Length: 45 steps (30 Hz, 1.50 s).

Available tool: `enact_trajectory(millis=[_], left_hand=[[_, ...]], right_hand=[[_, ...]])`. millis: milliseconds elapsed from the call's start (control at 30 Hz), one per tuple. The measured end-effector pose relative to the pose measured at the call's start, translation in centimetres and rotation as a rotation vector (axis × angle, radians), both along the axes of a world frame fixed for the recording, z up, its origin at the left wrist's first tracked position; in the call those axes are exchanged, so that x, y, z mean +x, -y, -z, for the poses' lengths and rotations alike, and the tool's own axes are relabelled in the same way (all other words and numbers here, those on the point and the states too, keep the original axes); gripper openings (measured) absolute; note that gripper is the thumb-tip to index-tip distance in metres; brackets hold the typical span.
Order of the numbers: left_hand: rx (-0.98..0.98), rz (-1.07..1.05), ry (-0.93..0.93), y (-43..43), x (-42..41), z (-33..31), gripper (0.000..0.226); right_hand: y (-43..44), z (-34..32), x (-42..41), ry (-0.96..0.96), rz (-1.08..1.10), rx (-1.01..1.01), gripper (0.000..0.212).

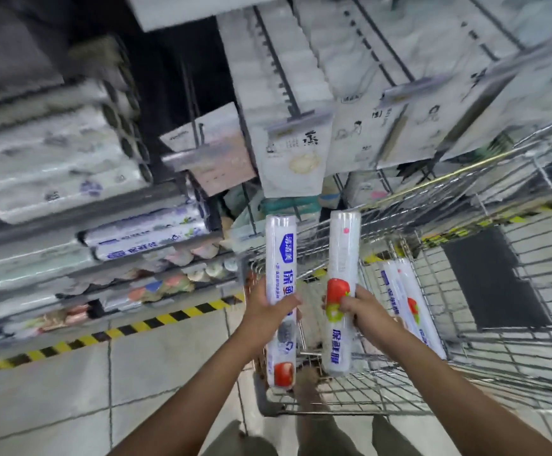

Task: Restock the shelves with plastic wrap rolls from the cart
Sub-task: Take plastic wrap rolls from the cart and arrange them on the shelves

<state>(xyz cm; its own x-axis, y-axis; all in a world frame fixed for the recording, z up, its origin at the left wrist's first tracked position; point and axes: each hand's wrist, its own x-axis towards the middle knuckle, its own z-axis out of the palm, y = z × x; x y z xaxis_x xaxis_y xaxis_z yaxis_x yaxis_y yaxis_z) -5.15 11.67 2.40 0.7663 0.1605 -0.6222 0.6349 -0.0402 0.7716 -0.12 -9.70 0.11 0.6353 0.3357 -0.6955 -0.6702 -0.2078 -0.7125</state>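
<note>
**Holding one roll per hand above the cart: slip, snag and roll-off risks**

Left hand [264,309] is wrapped around the lower middle of a white cylindrical plastic wrap roll with blue lettering [281,251], thumb across the front. Right hand [365,307] is clamped the same way on a second white cylindrical plastic wrap roll with a red strawberry print [343,245]. Both rolls stand upright, side by side but apart, over the near end of the silver wire shopping cart [498,366]. Two more white rolls [403,297] lean inside the cart on the right.

Risks, as judged from here:

- Slip. The sleeves look glossy and each roll has only a one-handed grip, with a long stretch above the fist. A quick swing toward the shelves could let a roll tip or slide out and drop into the cart or onto the tiles.
- Snag. White hanging packets on pegs [292,159] sit just beyond the roll tops. Lifting straight forward could knock one off its hook.
- Roll-off. On the grey metal shelves [70,209] to the left, matching shelved rolls [146,240] lie stacked on their sides. Round on round, a carelessly laid roll could run off the front edge.
- Placement. With both hands full, neither is free to steady the stack.
- Visibility. The shelf side is blurred; free space there cannot be told.
</note>
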Motion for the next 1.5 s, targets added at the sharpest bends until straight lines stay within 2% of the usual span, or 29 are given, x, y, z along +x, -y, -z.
enact_trajectory(millis=[133, 267, 433, 533, 600, 733, 867, 1000, 1167, 1333, 1500], left_hand=[[-0.033, -0.129, 0.085, -4.2, -4.2, -4.3, 0.025], [-0.053, -0.295, 0.177, -8.9, -10.5, -9.1, 0.025], [-0.047, -0.497, 0.251, -15.6, -20.4, -13.0, 0.031], [-0.04, -0.595, 0.303, -19.8, -26.5, -14.9, 0.022], [-0.029, -0.638, 0.333, -22.3, -30.2, -16.1, 0.027], [-0.019, -0.769, 0.408, -26.7, -36.4, -18.6, 0.03], [0.027, -0.866, 0.473, -30.3, -40.4, -20.5, 0.025], [0.044, -0.919, 0.511, -33.6, -42.5, -22.0, 0.027], [0.074, -0.956, 0.525, -38.2, -42.7, -23.5, 0.031], [0.135, -0.933, 0.57, -43.8, -40.5, -25.8, 0.035], [0.159, -0.914, 0.617, -49.1, -36.5, -28.6, 0.027]], right_hand=[[-5.3, -4.2, -2.8, 0.035, 0.041, 0.088, 0.065], [-11.2, -9.6, -7.7, 0.08, -0.001, 0.173, 0.04], [-18.8, -14.6, -14.9, 0.146, -0.086, 0.218, 0.031], [-23.4, -17.3, -18.9, 0.188, -0.126, 0.234, 0.03], [-26.4, -19.1, -21.2, 0.215, -0.201, 0.25, 0.036], [-31.8, -22.6, -25.2, 0.264, -0.338, 0.288, 0.063], [-36.7, -25.6, -28.0, 0.321, -0.439, 0.331, 0.055], [-41.4, -27.3, -29.6, 0.362, -0.533, 0.362, 0.047], [-47.5, -28.2, -29.3, 0.434, -0.584, 0.392, 0.057], [-54.1, -29.2, -26.9, 0.479, -0.581, 0.454, 0.062], [-59.4, -30.8, -23.1, 0.5, -0.558, 0.492, 0.063]])
